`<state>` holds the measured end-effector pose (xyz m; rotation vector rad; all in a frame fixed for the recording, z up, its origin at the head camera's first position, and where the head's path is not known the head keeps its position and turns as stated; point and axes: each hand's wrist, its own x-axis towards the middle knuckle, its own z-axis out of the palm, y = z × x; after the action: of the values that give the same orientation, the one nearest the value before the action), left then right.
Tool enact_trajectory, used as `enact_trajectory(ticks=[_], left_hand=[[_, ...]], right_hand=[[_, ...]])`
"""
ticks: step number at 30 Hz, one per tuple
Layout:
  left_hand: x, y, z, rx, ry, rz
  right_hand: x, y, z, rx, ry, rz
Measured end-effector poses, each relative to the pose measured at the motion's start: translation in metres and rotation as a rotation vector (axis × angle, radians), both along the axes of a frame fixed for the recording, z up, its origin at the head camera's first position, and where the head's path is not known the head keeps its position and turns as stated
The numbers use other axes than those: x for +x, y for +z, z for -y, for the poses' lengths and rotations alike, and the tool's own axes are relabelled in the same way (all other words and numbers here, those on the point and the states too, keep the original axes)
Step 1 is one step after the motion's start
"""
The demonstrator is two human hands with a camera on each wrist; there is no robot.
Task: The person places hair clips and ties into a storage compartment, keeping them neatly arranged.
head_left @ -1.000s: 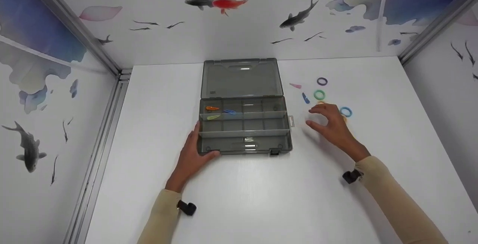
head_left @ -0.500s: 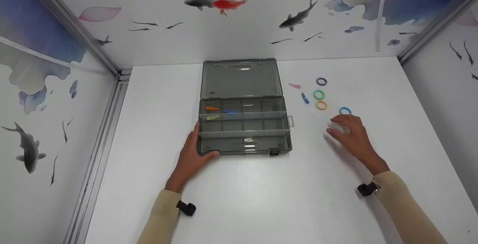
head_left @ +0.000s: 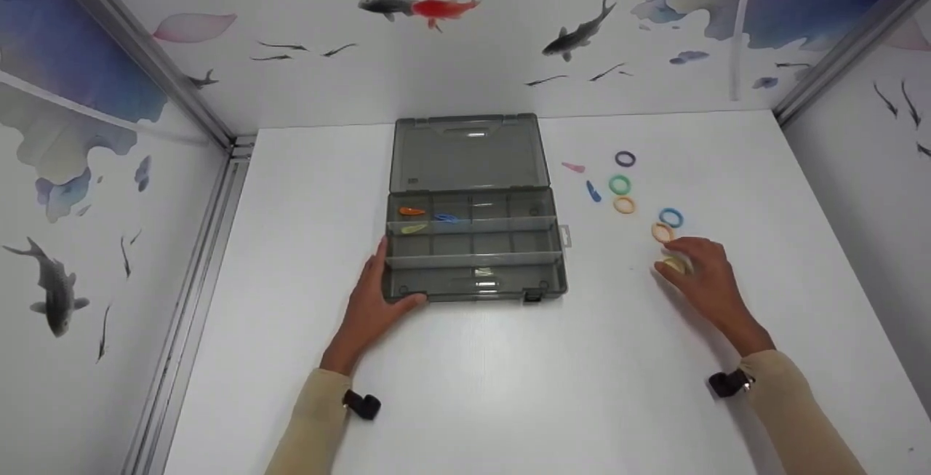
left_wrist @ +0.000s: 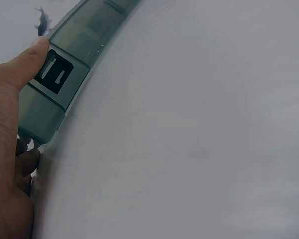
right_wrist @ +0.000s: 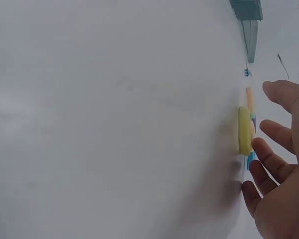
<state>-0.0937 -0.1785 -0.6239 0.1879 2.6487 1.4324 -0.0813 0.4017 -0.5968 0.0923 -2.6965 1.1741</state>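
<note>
My left hand (head_left: pixel 367 300) grips the front left corner of a smoky grey compartment box (head_left: pixel 436 275), thumb on its front edge and fingers along its side. The box's lid (head_left: pixel 469 155) is raised at the back. My right hand (head_left: pixel 709 282) is over a yellow hair tie (head_left: pixel 675 264) on the table, thumb and fingers spread around it. In the right wrist view the yellow hair tie (right_wrist: pixel 244 130) lies beyond the fingertips. Just behind that hand are an orange hair tie (head_left: pixel 653 232) and a blue hair tie (head_left: pixel 670 208).
An orange clip (head_left: pixel 412 211), a blue clip (head_left: pixel 446 218) and a yellow-green clip (head_left: pixel 413 229) lie inside the box. To its right are a pink clip (head_left: pixel 573 167), a dark blue clip (head_left: pixel 593 191), and purple (head_left: pixel 616 159), green (head_left: pixel 611 185) and orange (head_left: pixel 625 213) hair ties.
My right hand has moved right and toward the front edge, away from the box's side, to the yellow hair tie. The left hand has stayed on the box corner.
</note>
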Motion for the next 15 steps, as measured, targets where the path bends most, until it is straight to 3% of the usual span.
enact_trajectory(ticks=[15], left_hand=[[-0.001,-0.006,0.001,0.002,0.001,-0.016]], right_hand=[[0.014,-0.005,-0.012,0.037,-0.018,0.057]])
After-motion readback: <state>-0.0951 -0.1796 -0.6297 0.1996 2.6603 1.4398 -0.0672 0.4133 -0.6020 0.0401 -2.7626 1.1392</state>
